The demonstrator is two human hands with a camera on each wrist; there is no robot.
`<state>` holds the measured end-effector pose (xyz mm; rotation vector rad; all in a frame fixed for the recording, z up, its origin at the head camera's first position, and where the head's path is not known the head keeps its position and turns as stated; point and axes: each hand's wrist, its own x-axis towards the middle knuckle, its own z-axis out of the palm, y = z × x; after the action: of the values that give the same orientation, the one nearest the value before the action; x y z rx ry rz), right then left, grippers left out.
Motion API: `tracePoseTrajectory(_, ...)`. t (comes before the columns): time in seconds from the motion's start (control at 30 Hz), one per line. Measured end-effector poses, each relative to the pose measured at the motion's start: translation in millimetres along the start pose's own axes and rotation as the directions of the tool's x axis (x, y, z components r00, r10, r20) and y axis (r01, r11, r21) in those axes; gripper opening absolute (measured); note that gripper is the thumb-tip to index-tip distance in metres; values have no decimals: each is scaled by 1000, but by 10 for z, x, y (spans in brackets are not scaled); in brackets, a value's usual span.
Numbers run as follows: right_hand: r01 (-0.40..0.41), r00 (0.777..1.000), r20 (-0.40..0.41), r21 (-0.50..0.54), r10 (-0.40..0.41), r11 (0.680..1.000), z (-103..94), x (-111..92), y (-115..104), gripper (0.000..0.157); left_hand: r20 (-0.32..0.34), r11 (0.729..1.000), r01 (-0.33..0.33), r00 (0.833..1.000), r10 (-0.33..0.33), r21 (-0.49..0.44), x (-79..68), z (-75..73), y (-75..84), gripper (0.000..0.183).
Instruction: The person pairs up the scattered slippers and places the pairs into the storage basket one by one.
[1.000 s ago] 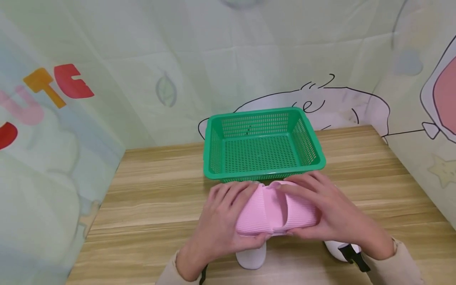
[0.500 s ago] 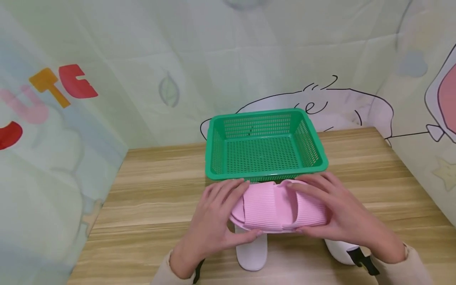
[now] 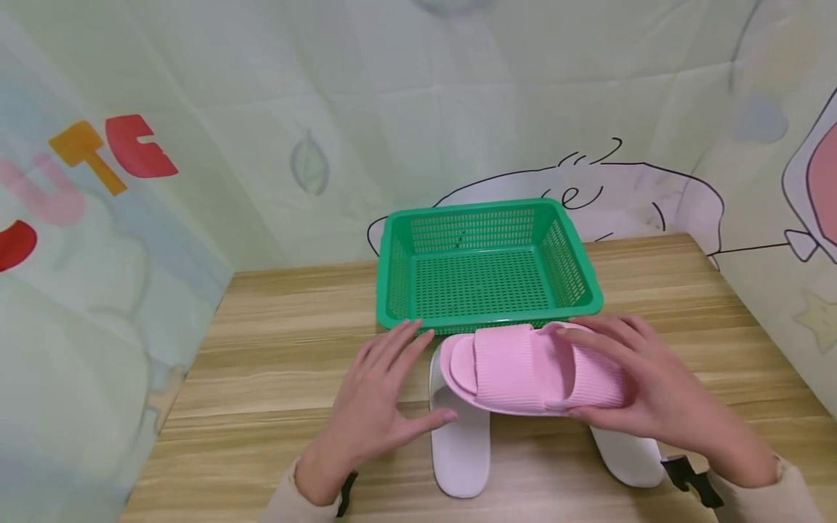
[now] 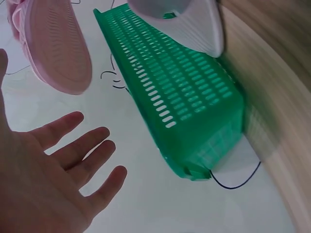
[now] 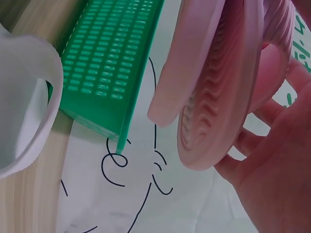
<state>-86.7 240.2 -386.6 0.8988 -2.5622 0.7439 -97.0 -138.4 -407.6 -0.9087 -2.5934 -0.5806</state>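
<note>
A pair of pink slippers [image 3: 503,367], one tucked into the other, hangs above the table in my right hand [image 3: 654,392]. The right thumb and fingers grip the right end, and both ridged pink soles [image 5: 214,107] show in the right wrist view. My left hand [image 3: 366,410] is spread beside the pair's left end, apart from it; its fingers [image 4: 90,158] hold nothing. Beneath lie two white slippers: the left white slipper [image 3: 461,457] shows mostly its heel half, while the right white slipper [image 3: 628,457] is partly hidden by my right hand and the pink pair.
A green plastic basket [image 3: 490,317] with slotted walls stands just behind the slippers. The wooden table [image 3: 294,349] meets a printed cloth backdrop [image 3: 261,109] at the back and both sides.
My left hand has let go of the pink slippers and drawn back to the left, its fingers opening out. The right hand has carried the pair to the right.
</note>
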Motion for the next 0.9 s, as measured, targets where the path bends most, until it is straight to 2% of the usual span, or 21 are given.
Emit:
tracePoseTrajectory(0.13, -10, 1000, -13, 26, 11, 1000, -39, -8, 45, 96, 12, 999, 26, 1000, -26, 29, -41, 24, -67, 99)
tracePoseTrajectory(0.33, 49, 996, -76, 38, -46, 998, -54, 27, 107, 87, 49, 996, 57, 997, -60, 69, -78, 74, -152, 99)
tracePoseTrajectory(0.43, 55, 995, -87, 55, -50, 997, -61, 56, 143, 84, 75, 993, 84, 993, -90, 80, -87, 100, -190, 99)
tracePoseTrajectory(0.63, 34, 996, -81, 79, -28, 996, -67, 120, 215, 87, 102, 990, 112, 988, -120, 80, -98, 140, -250, 99)
tracePoseTrajectory(0.9, 74, 990, -128, 63, -65, 995, -33, 281, 319, 94, 138, 986, 143, 978, -153, 83, -105, 186, -302, 100)
